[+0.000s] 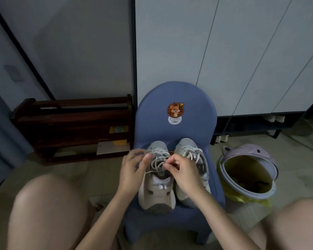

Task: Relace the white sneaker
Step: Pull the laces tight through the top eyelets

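Head view, 2 sneakers (172,170) on blue chair (175,98), tiled floor (296,159), grey wall (70,42)

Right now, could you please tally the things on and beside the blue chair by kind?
Sneakers: 2 (left one, right one)
Chair: 1
Bin: 1
Wooden rack: 1
Total: 5

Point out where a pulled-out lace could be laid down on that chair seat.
Bare blue seat shows only as narrow strips: right of the right sneaker and in front of the heels. Elsewhere both sneakers fill it, with the left hand and right hand working over the left sneaker.
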